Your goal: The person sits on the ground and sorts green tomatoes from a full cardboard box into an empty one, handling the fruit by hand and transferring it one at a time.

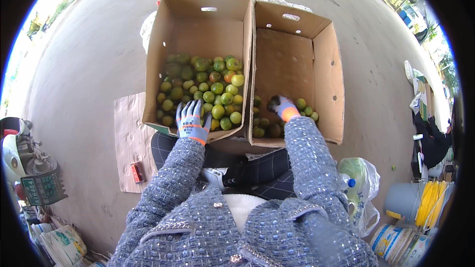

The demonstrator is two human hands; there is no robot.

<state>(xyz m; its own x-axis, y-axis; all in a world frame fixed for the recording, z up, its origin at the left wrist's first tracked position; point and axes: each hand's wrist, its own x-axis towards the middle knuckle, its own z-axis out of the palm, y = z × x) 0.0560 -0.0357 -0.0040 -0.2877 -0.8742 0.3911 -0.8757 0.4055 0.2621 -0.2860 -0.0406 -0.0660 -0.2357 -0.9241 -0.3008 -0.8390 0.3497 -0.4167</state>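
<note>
Two open cardboard boxes stand side by side before me. Many green tomatoes (218, 111), a few turning orange, fill the near part of the left box (207, 5). My left hand (192, 120), in a grey work glove, lies on the tomatoes at that box's near edge; its fingers are spread slightly, and nothing shows in its grip. Fewer green tomatoes (301, 104) lie in the near part of the right box (328, 63). My right hand (284, 108), gloved too, reaches down into it; its fingers are blurred and dark, so whether they hold a tomato cannot be told.
A flat cardboard sheet (128, 129) with a small red box (136, 172) lies left of the boxes. At my right are a plastic bag (365, 196), a bottle with a blue cap (347, 182), a grey bucket (400, 198) and stacked tubs. A vehicle part (41, 163) stands far left.
</note>
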